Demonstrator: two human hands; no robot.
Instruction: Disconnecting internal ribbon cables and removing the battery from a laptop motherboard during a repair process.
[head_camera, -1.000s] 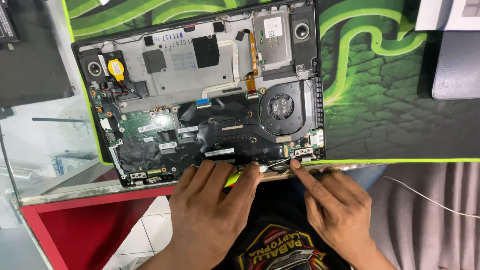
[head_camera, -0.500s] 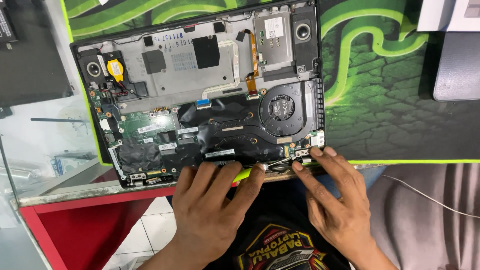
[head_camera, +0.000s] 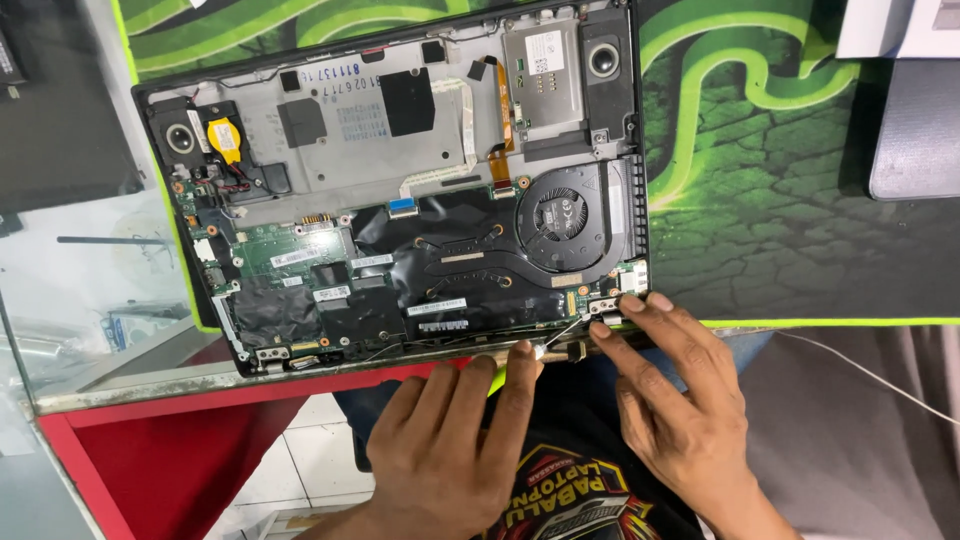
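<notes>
The opened black laptop chassis (head_camera: 400, 190), circuit boards exposed, overhangs the glass-topped desk (head_camera: 90, 290) edge. Left hand (head_camera: 450, 450) lies flat, fingers together, steadying its near edge; right hand (head_camera: 670, 400) fingers, spread and empty, press beside the round cooling fan (head_camera: 560, 215).

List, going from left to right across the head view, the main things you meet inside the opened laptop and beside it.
Small round speaker → yellow coin cell battery → green circuit board → black square pad → round cooling fan → green and black mat → grey object at the right edge.
</notes>
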